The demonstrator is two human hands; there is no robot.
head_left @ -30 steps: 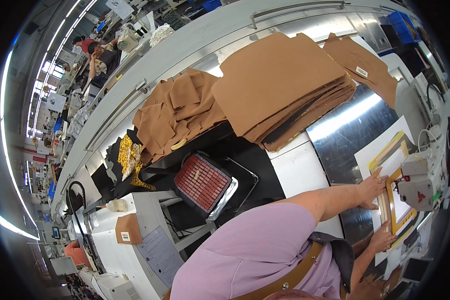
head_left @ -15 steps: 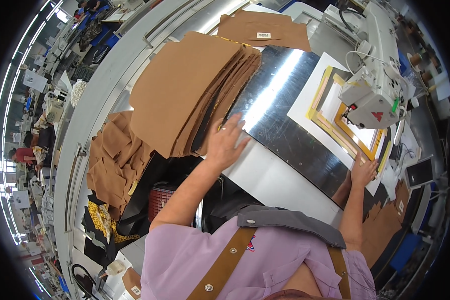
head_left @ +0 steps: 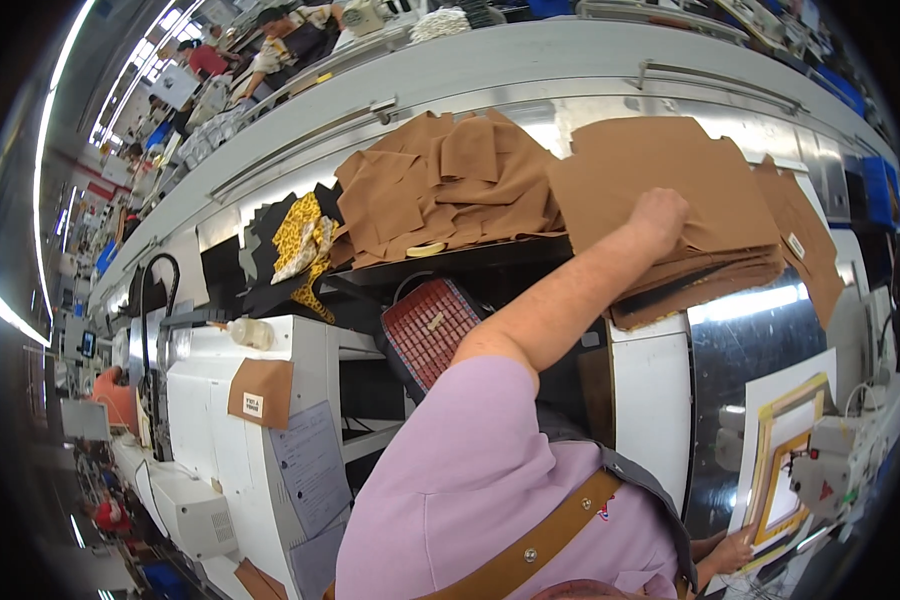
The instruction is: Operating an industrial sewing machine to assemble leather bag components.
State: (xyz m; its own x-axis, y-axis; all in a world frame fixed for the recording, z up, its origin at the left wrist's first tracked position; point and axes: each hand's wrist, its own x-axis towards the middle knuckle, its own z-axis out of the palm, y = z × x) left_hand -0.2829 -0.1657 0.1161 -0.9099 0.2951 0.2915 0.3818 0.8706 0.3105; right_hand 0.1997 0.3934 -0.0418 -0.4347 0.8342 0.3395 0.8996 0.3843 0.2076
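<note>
My left hand (head_left: pixel 660 222) rests on a stack of brown fabric panels (head_left: pixel 610 165), its fingers curled down onto the top one. What they pinch, if anything, is hidden under the hand. Far to the right and low, my right hand (head_left: pixel 730 552) lies at the near corner of a yellow-edged frame (head_left: pixel 770 455), fingers stretched along it. The frame sits on a white sheet (head_left: pixel 738 490) below the white sewing machine head (head_left: pixel 832 465). Darker layers show along the stack's near edge.
Loose brown pieces (head_left: pixel 440 190) pile up left of the stack, beside yellow patterned cloth (head_left: pixel 298 240). A red woven basket (head_left: pixel 432 325) stands below. More brown panels (head_left: pixel 805 235) lie right. A white cabinet (head_left: pixel 235 365) holds a small jar (head_left: pixel 250 333). A shiny metal plate (head_left: pixel 740 350) adjoins the stack.
My view has swung to the left. My left hand has gone from spread beside the stack's edge to curled on its top. My right hand stays at the frame's corner.
</note>
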